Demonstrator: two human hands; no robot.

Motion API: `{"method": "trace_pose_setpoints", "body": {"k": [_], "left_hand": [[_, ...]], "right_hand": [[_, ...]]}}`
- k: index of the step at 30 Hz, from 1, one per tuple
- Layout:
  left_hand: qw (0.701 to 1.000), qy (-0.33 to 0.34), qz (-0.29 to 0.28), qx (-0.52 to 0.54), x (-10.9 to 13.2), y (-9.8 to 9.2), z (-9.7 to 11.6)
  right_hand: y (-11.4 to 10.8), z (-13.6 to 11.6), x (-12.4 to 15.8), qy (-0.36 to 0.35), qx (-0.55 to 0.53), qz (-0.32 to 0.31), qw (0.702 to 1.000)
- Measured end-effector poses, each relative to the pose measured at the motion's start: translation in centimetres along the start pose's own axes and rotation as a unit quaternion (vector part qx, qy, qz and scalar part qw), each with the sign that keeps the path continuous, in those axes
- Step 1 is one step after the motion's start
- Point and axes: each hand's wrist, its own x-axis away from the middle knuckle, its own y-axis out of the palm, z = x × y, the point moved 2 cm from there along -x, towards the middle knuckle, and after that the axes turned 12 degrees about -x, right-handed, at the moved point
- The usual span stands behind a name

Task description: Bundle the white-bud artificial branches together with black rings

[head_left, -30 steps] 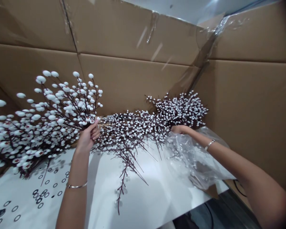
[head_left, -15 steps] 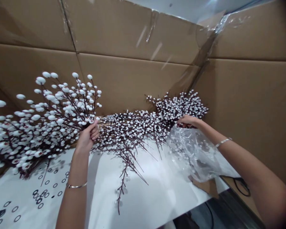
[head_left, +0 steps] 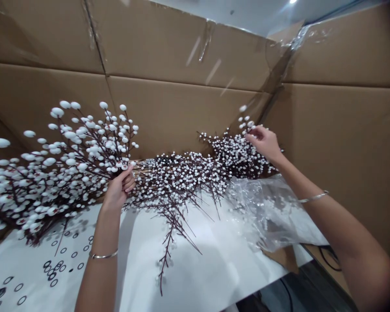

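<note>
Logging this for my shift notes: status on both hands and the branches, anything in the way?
Left hand gripping white-berried branches. Right hand up at the tips of a second berry bunch. Crumpled clear plastic bag below the right hand.

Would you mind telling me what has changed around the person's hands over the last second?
The right hand has lifted off the plastic bag, rising to the far berry spray, with its fingers among the sprigs; the bag has sagged lower. The left hand still grips the large bunch, and the middle spray lies as before.
</note>
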Motion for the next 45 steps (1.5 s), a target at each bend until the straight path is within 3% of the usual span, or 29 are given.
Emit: {"method": "trace_pose_setpoints", "body": {"k": [4, 13, 25, 32, 37, 45], "left_hand": [[1.000, -0.003, 0.005, 0.003, 0.1, 0.3, -0.1], [1.000, 0.015, -0.016, 0.012, 0.4, 1.7, -0.1], [1.000, 0.009, -0.018, 0.016, 0.2, 2.0, -0.4], [0.999, 0.035, -0.015, 0.017, 0.6, 3.8, -1.3], [0.999, 0.017, -0.041, 0.025, 0.7, 5.0, -2.3], [0.999, -0.007, -0.032, 0.022, 0.4, 4.1, -2.3]], "right_hand": [[1.5, -3.8, -0.5, 0.051, -0.191, 0.008, 0.980], [7.2, -9.8, 0.2, 0.097, -0.440, -0.102, 0.887], [11.3, -13.0, -1.2, 0.128, -0.503, -0.139, 0.844], [16.6, -16.7, -0.2, 0.169, -0.584, -0.208, 0.766], [20.0, -19.4, 0.9, 0.158, -0.604, -0.253, 0.739], [22.1, -21.1, 1.9, 0.162, -0.641, -0.213, 0.719]]}}
